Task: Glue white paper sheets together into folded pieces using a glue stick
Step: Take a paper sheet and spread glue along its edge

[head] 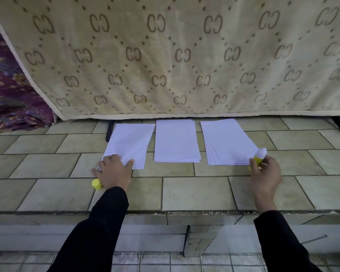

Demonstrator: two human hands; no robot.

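Three lots of white paper lie side by side on the tiled ledge: a left sheet (131,142), a middle stack (176,141) and a fanned right stack (227,142). My left hand (114,171) rests flat with fingers spread on the near corner of the left sheet. A yellow glue cap (96,184) lies on the tiles, just left of that wrist. My right hand (265,173) holds an uncapped yellow glue stick (258,157) with its white tip up, at the near right corner of the right stack.
A beige patterned cloth (175,55) hangs right behind the papers, with black legs (109,130) under it. Purple fabric (10,95) lies at the far left. The ledge's front edge (165,212) drops to a lower tiled floor.
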